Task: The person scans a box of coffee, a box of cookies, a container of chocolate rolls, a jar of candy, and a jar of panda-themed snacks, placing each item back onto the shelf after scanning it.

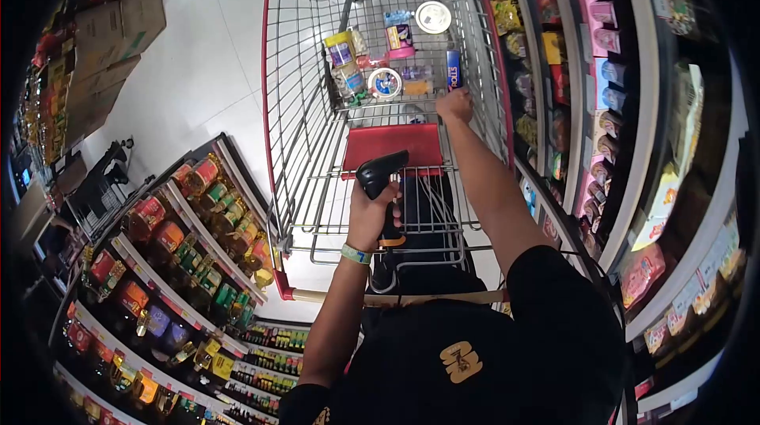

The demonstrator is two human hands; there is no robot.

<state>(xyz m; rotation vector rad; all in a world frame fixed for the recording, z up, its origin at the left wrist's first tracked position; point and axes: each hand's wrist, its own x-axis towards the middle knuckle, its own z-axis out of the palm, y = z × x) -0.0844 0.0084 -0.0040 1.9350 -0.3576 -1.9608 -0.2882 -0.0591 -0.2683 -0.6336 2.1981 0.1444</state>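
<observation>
My left hand is closed around a black handheld scanner above the cart's folding seat. My right hand reaches into the wire shopping cart, its fingers closed at the lower end of an upright blue pack. Left of that pack, on the cart's bottom, are a round tub, a purple and pink pack and a yellow-lidded jar. A round pale-lidded container lies farther forward. The red seat panel is between my forearms.
Curved shelves of packaged snacks run close along the cart's right side. On the left stand shelves with bottles and packs, cardboard boxes and a dark cart. Pale floor shows between them.
</observation>
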